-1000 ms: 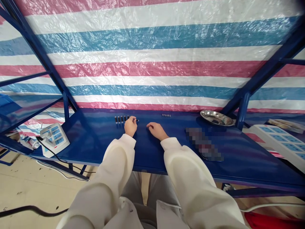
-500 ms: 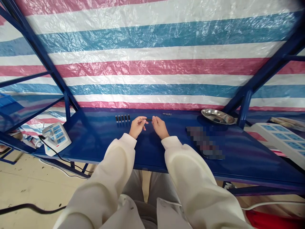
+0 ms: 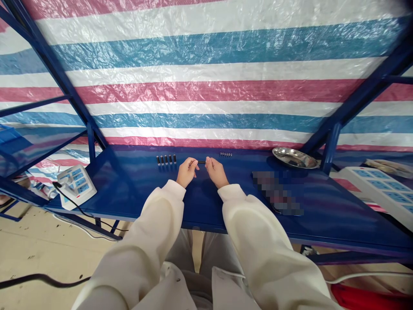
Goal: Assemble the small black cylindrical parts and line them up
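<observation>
My left hand (image 3: 186,172) and my right hand (image 3: 215,172) are raised a little above the blue shelf (image 3: 135,189), each pinching one end of a small dark rod-shaped part (image 3: 201,162) held level between them. To the left of my left hand a short row of several dark upright cylinders (image 3: 166,160) stands on the shelf. Behind my right hand lies a small row of tiny metal pieces (image 3: 225,154). Both arms wear white sleeves.
A shiny metal dish (image 3: 294,158) sits at the back right beside a blue upright post (image 3: 328,146). A blurred dark item (image 3: 276,192) lies right of my hands. White power strips rest at the left edge (image 3: 76,187) and far right (image 3: 377,189). A striped tarp hangs behind.
A second ago my left hand held the dark part by the cylinder row and my right hand lay on the shelf. Both hands have since met and grip the part between them.
</observation>
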A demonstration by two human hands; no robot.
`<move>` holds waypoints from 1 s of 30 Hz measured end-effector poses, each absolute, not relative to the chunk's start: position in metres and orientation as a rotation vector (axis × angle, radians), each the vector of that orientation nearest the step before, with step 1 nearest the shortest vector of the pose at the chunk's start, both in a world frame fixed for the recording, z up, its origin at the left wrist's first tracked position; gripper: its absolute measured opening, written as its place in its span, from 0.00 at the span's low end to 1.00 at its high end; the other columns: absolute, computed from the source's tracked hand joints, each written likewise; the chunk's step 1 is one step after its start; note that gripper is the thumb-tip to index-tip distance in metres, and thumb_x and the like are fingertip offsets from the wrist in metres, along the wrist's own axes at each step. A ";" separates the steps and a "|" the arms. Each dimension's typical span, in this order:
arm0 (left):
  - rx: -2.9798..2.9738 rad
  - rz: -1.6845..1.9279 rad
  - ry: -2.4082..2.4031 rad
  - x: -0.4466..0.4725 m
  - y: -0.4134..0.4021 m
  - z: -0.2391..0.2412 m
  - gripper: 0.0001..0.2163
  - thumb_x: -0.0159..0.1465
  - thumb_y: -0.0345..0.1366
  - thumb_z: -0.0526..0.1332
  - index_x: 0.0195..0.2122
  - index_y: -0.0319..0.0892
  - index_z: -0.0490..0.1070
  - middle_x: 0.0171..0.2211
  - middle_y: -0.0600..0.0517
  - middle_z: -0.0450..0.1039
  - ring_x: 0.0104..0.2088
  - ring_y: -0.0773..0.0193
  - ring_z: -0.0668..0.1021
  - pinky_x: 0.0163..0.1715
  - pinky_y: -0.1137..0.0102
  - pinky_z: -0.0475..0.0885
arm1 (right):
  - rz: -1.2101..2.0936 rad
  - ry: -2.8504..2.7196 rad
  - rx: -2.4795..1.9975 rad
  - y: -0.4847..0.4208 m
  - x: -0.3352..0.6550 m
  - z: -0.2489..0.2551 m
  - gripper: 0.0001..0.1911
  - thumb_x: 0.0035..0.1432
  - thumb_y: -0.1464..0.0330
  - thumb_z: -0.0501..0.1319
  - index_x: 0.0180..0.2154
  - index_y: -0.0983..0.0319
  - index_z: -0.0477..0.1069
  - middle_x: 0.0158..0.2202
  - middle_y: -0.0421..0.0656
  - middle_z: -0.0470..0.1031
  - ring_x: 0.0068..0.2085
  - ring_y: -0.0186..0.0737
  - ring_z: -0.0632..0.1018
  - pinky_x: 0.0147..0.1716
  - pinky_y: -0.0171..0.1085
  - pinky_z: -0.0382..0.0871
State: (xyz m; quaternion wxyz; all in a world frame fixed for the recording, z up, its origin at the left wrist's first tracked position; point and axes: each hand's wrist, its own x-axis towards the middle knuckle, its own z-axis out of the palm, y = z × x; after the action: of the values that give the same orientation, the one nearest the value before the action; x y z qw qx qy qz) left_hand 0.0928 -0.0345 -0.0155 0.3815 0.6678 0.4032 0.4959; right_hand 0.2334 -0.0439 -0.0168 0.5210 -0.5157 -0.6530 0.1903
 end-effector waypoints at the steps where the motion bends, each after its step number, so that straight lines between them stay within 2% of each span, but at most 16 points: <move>1: 1.725 1.263 1.044 0.093 -0.035 -0.015 0.13 0.63 0.46 0.51 0.31 0.41 0.62 0.25 0.57 0.70 0.14 0.77 0.68 0.17 0.77 0.63 | 0.457 -1.568 -1.237 -0.044 0.233 -0.016 0.27 0.59 0.46 0.41 0.22 0.58 0.57 0.18 0.38 0.61 0.23 0.34 0.64 0.26 0.35 0.58; 9: 1.684 1.229 1.144 0.094 -0.040 -0.008 0.20 0.64 0.49 0.48 0.21 0.41 0.59 0.17 0.58 0.66 0.13 0.74 0.68 0.20 0.75 0.64 | 0.458 -1.597 -1.216 -0.046 0.231 -0.015 0.26 0.60 0.47 0.41 0.22 0.58 0.57 0.18 0.38 0.62 0.23 0.34 0.64 0.26 0.35 0.58; 14: 1.574 1.220 1.135 0.093 -0.036 -0.011 0.23 0.62 0.51 0.50 0.16 0.41 0.58 0.12 0.57 0.62 0.12 0.73 0.66 0.18 0.75 0.63 | 0.458 -1.616 -1.206 -0.046 0.231 -0.015 0.26 0.60 0.47 0.42 0.21 0.58 0.57 0.18 0.38 0.62 0.22 0.34 0.65 0.26 0.35 0.59; 21: 1.372 1.210 1.141 0.093 -0.035 -0.012 0.22 0.60 0.51 0.53 0.15 0.41 0.56 0.09 0.56 0.61 0.10 0.73 0.65 0.14 0.76 0.59 | 0.455 -1.627 -1.207 -0.047 0.231 -0.016 0.26 0.60 0.48 0.42 0.21 0.58 0.56 0.19 0.39 0.63 0.22 0.34 0.65 0.27 0.35 0.59; 30: 1.319 1.220 1.132 0.093 -0.034 -0.013 0.22 0.59 0.50 0.55 0.15 0.41 0.57 0.10 0.56 0.63 0.11 0.73 0.66 0.14 0.76 0.59 | 0.437 -1.620 -1.225 -0.048 0.231 -0.014 0.27 0.59 0.46 0.41 0.20 0.58 0.56 0.19 0.39 0.63 0.23 0.35 0.66 0.28 0.36 0.60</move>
State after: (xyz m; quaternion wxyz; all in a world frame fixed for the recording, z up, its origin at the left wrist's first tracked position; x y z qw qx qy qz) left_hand 0.0927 -0.0339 -0.0126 0.4872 0.5423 0.4655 0.5018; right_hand 0.2307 -0.0482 -0.0136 0.5071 -0.5082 -0.6721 0.1811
